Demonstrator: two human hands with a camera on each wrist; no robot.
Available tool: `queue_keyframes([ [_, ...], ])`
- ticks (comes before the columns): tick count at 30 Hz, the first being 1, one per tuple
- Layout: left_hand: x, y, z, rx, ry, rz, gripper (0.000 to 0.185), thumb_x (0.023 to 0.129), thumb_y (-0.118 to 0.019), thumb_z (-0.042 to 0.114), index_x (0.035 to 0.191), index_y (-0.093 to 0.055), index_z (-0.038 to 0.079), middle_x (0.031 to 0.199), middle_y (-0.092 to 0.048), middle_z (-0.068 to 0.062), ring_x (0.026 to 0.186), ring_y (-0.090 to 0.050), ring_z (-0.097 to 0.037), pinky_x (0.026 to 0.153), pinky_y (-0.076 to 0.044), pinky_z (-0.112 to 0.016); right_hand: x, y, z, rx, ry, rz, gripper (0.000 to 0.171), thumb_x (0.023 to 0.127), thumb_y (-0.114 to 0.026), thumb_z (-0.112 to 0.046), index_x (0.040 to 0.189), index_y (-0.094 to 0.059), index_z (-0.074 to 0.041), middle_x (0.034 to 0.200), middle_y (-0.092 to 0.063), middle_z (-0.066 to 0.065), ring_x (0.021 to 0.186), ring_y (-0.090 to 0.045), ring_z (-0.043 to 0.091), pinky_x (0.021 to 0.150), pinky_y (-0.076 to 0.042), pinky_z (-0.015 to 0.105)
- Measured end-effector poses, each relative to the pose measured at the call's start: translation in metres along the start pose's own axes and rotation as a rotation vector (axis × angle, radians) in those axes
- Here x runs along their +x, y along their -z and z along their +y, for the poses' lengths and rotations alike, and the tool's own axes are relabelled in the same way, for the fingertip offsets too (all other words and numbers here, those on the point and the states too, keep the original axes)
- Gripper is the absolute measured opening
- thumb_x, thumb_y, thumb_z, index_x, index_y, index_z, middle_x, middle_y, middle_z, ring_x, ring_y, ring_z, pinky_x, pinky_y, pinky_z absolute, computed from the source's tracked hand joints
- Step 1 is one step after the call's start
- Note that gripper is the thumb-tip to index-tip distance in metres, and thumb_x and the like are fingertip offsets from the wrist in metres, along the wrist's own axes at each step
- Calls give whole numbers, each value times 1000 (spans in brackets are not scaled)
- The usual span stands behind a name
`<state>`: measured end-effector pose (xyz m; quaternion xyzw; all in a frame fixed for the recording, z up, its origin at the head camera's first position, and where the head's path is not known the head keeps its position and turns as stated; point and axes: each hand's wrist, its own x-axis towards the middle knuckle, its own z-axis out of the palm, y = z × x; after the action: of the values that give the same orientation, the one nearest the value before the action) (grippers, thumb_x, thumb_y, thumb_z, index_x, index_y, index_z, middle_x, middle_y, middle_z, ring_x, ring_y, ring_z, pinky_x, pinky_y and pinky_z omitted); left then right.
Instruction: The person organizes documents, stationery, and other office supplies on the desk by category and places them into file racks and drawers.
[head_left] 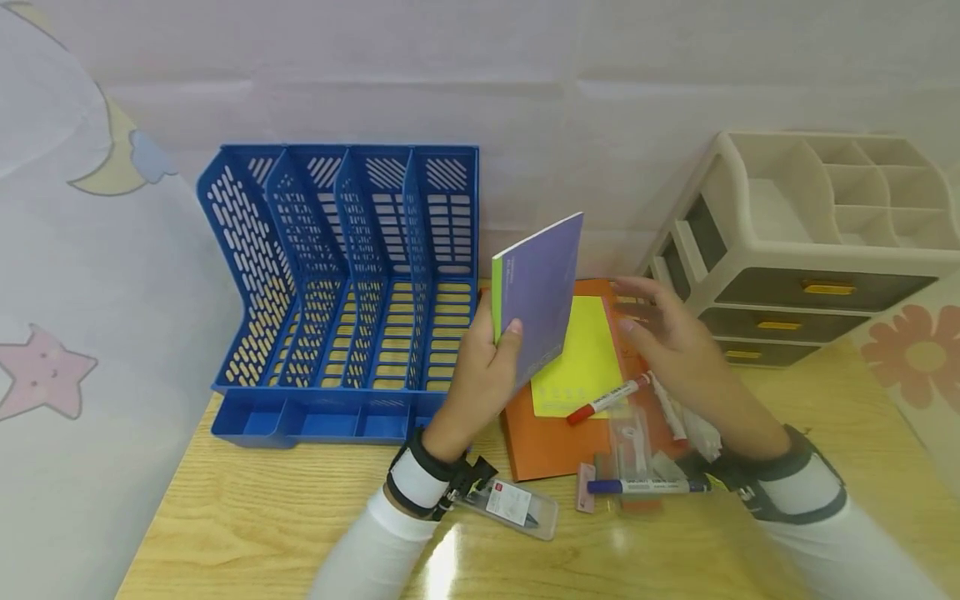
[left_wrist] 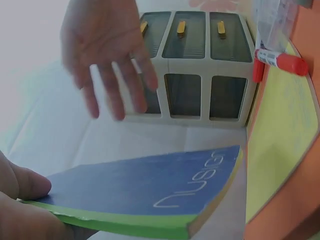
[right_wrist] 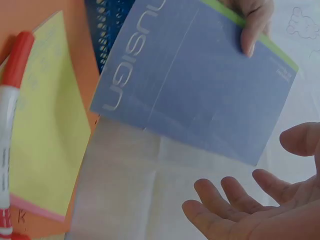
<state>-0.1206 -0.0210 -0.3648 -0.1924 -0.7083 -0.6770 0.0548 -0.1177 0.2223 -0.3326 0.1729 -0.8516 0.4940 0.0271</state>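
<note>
A blue-purple notebook with a green spine stands raised and tilted in my left hand, the thumb on its cover and the fingers behind. In the right wrist view the notebook shows "nusign" lettering along one edge. My right hand holds nothing; its fingers are spread and relaxed, apart from the notebook. Below the hands lie a yellow notebook and an orange folder. A red marker lies across the yellow notebook's lower edge.
At the left stands a blue file rack with upright dividers and small front trays. A beige drawer organizer is at the right. Near the front lie a blue marker, a pink eraser and a clear case.
</note>
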Motion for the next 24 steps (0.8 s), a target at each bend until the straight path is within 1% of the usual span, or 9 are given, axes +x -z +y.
queue_keyframes([
  [3,0,6,3,24,-9,-6,49,110,-38,9,158,-34,14,150,-56,-16,131,-62,-33,100,-56,-54,-4,8,6,-39,-33,1,50,106,-56,-9,152,-39,-2,152,-45,21,135,-50,46,98,-40,1],
  [7,-1,15,8,32,-36,-12,46,111,-39,11,157,-36,11,147,-59,-16,130,-63,-31,100,-57,-51,-9,15,15,-87,-73,-7,48,106,-57,-13,150,-40,-1,153,-45,23,136,-49,47,96,-37,-2],
  [12,-4,29,19,65,-90,4,42,110,-40,10,152,-42,6,142,-63,-17,127,-65,-30,99,-58,-48,-14,22,23,-91,-81,-17,47,106,-56,-8,149,-40,2,152,-45,25,135,-47,51,94,-39,-2],
  [15,-7,38,26,83,-122,11,42,110,-39,9,151,-43,4,142,-63,-18,127,-65,-31,100,-57,-49,-17,28,29,-112,-91,-28,49,106,-56,-9,151,-40,1,151,-45,28,135,-46,56,92,-39,-2],
  [19,-12,50,36,111,-157,28,40,110,-40,8,150,-43,2,141,-63,-20,127,-65,-33,101,-57,-51,-22,35,35,-165,-107,-49,52,105,-58,-12,153,-40,-2,149,-47,30,131,-50,56,87,-40,-2],
  [24,-18,63,45,179,-210,61,39,109,-42,5,147,-45,-1,135,-67,-21,123,-68,-33,97,-59,-50,-27,40,39,-217,-142,-69,54,105,-60,-16,153,-40,-3,144,-53,28,126,-56,52,84,-41,-1],
])
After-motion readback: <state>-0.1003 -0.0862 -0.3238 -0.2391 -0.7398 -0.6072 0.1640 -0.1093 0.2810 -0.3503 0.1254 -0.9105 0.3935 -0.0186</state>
